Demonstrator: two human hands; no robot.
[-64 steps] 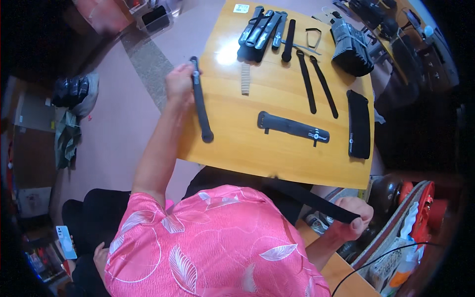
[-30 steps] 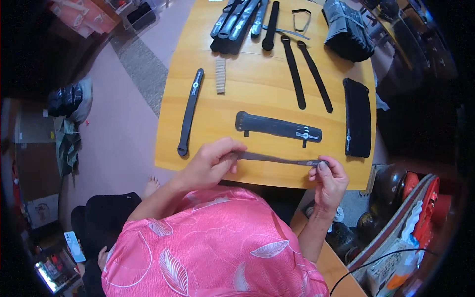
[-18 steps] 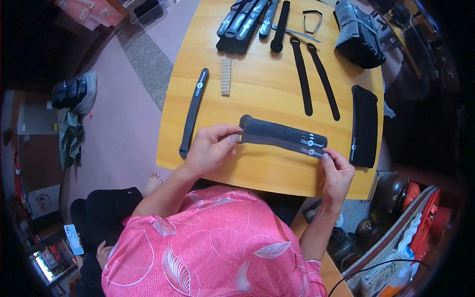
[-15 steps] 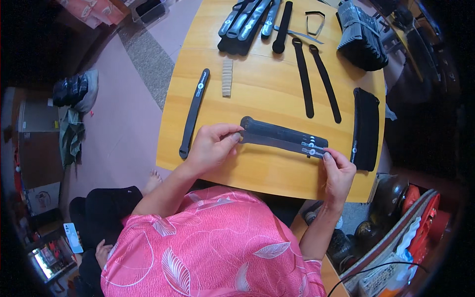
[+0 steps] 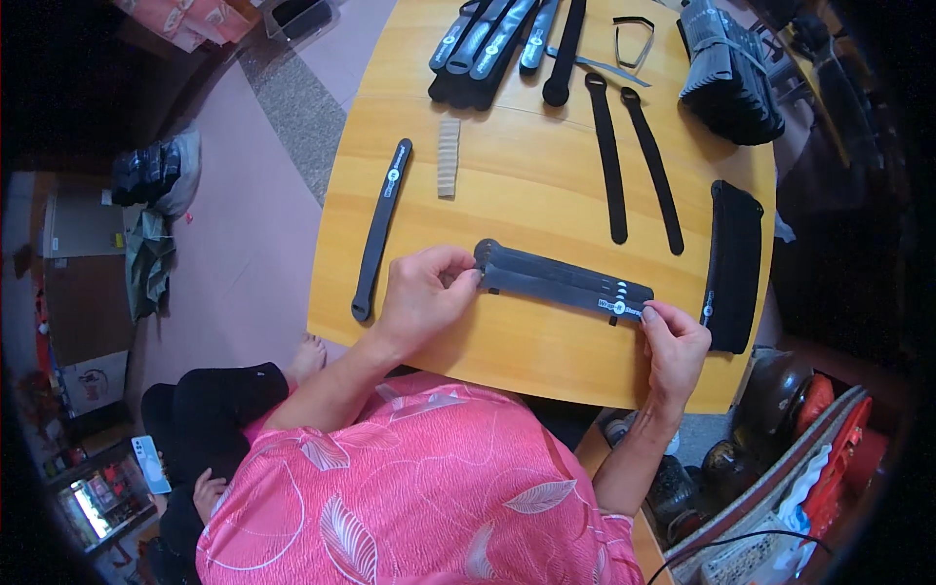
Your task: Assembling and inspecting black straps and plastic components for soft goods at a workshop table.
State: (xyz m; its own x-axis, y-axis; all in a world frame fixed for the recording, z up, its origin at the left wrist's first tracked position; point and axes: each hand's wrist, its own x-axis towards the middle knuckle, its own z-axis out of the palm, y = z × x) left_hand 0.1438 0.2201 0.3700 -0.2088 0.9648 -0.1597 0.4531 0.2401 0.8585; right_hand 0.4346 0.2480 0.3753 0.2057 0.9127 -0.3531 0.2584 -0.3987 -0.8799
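A small stack of dark straps (image 5: 556,280), with white print near one end, stretches between my hands just over the wooden table (image 5: 507,351). My left hand (image 5: 429,292) pinches the rounded left end. At the printed right end, my right hand (image 5: 675,349) closes thumb and finger on the strap edge. Left of my left hand lies a single dark strap (image 5: 384,224) with a loop at its near end. Beyond the stack sits a ribbed tan strip (image 5: 448,158). To the right of my right hand is a thick black strap bundle (image 5: 735,268).
Two loose black straps (image 5: 608,161) lie farther back, by a longer black strap (image 5: 565,58). A strap pile (image 5: 487,49) and a tied bundle (image 5: 731,73) sit at the far side. Someone's hand (image 5: 208,494) and a phone (image 5: 150,464) show at lower left.
The printed strap nearest me has come down flatter against the others in the stack. Both hands keep their pinch, the right one slightly lower in the picture. The whole view has shifted a little.
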